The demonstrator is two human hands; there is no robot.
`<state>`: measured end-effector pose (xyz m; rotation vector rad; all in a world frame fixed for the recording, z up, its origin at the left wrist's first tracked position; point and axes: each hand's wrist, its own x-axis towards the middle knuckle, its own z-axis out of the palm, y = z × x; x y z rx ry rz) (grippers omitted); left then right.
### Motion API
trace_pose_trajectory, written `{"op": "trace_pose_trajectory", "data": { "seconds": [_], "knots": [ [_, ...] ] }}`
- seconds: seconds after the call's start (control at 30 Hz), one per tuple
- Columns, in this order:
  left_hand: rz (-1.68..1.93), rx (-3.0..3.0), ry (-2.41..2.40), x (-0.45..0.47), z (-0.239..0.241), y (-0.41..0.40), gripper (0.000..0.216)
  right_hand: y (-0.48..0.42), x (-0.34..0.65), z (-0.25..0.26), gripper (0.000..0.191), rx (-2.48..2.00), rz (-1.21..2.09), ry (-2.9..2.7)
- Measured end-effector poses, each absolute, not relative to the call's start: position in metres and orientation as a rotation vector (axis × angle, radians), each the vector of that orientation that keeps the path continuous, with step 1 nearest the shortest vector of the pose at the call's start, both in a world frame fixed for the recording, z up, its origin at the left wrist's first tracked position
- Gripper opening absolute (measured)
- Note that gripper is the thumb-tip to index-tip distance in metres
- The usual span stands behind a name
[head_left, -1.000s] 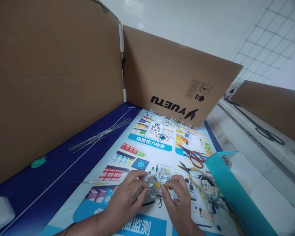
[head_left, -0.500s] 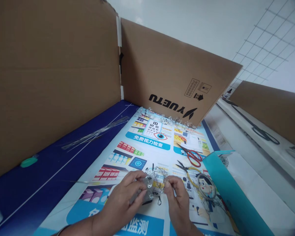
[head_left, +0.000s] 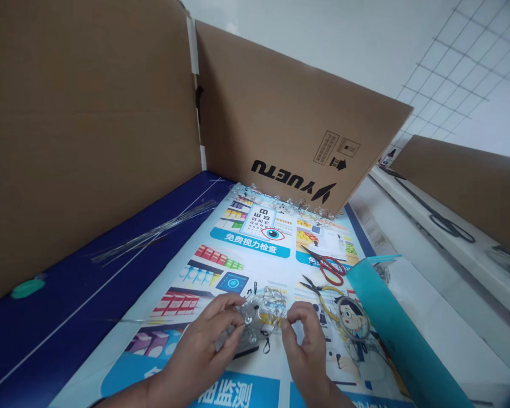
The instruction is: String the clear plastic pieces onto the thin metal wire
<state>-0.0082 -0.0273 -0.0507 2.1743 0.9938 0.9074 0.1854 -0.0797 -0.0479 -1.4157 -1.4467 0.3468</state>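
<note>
My left hand (head_left: 206, 343) is closed, thumb and fingers pinched at the left edge of a tangle of silvery wire and clear beads (head_left: 272, 306). Small black loops stick out of this tangle, one above it and one below. On the tangle's right side, my right hand (head_left: 304, 343) has thumb and forefinger pressed together; whatever is between them is too fine to make out. A dark-edged greyish flat object (head_left: 249, 347) lies partly hidden beside my left fingers.
Red-handled scissors (head_left: 332, 271) and a yellow-handled cutting tool (head_left: 329, 290) lie to the right, near a wire coil (head_left: 342, 334) and a teal box (head_left: 391, 317). Loose wires (head_left: 153, 232) lie at left by a green disc (head_left: 28, 288). Cardboard panels (head_left: 289, 113) stand behind beaded pieces (head_left: 284, 207).
The view has shifted slightly, so most things sit a little further left. My right hand has drawn slightly away from the tangle to the right; my left hand keeps its pinch.
</note>
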Motion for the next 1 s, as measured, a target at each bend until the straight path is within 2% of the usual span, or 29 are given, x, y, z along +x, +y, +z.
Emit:
{"op": "trace_pose_trajectory", "data": {
  "seconds": [0.07,0.17,0.43,0.67,1.0],
  "knots": [
    [0.885,2.182,1.005,-0.008,-0.05,-0.027,0.012,-0.078,0.189,-0.051,0.003,-1.487,0.419,-1.347],
    [0.869,2.195,1.005,-0.009,-0.051,-0.025,0.012,-0.076,0.194,-0.054,0.017,-1.553,0.576,-1.275],
    [0.852,2.242,1.006,-0.008,-0.054,-0.023,0.012,-0.072,0.195,-0.053,0.029,-1.536,0.886,-1.22],
    [0.856,2.248,0.996,-0.008,-0.055,-0.024,0.01,-0.07,0.199,-0.049,0.012,-1.538,0.904,-1.211],
    [0.871,2.219,1.013,-0.011,-0.055,-0.015,0.012,-0.071,0.201,-0.055,0.01,-1.433,1.014,-1.097]
  ]
}}
